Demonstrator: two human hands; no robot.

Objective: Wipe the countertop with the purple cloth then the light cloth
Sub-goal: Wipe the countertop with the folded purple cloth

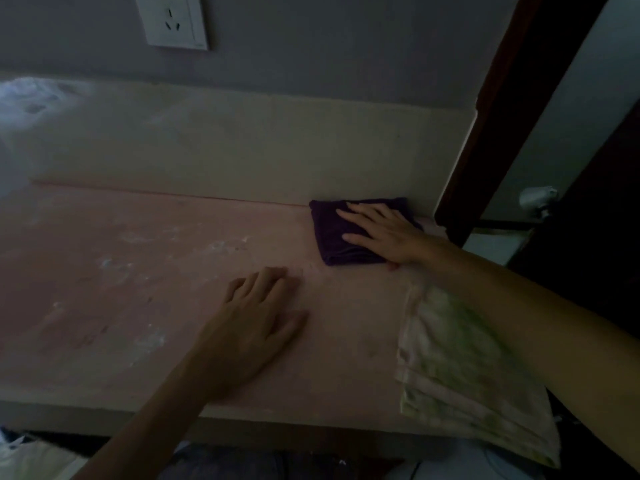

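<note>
The light is dim and the colours are muddy, so fine detail is hard to read. The pinkish tabletop (173, 271) fills most of the view, with pale smudges scattered toward 9 o'clock; whether they are dust, stains or wear cannot be told. At about 2 o'clock from the centre, the purple cloth (332, 233) lies folded against the backsplash (242, 150), near the right end of the surface. The right hand (384, 233) lies flat on it, fingers spread and extended, pressing down rather than gripping; the palm covers the cloth's right part, so that edge is hidden. The right forearm runs off the frame at 4 o'clock.

The left hand (256, 327) rests palm-down on the bare tabletop near 6 o'clock, fingers loosely open, holding nothing; it is slightly blurred.

The light cloth (460, 375), pale with greenish blotches, lies folded at 5 o'clock, hanging over the front edge. The right forearm crosses above it and hides its upper right side.

A wall socket (171, 20) at 11 o'clock is cut off by the top edge. At 3 o'clock a dark door frame (502, 109) and a metal knob (536, 199) appear, indistinct. A whitish haze at 9 o'clock cannot be identified.
</note>
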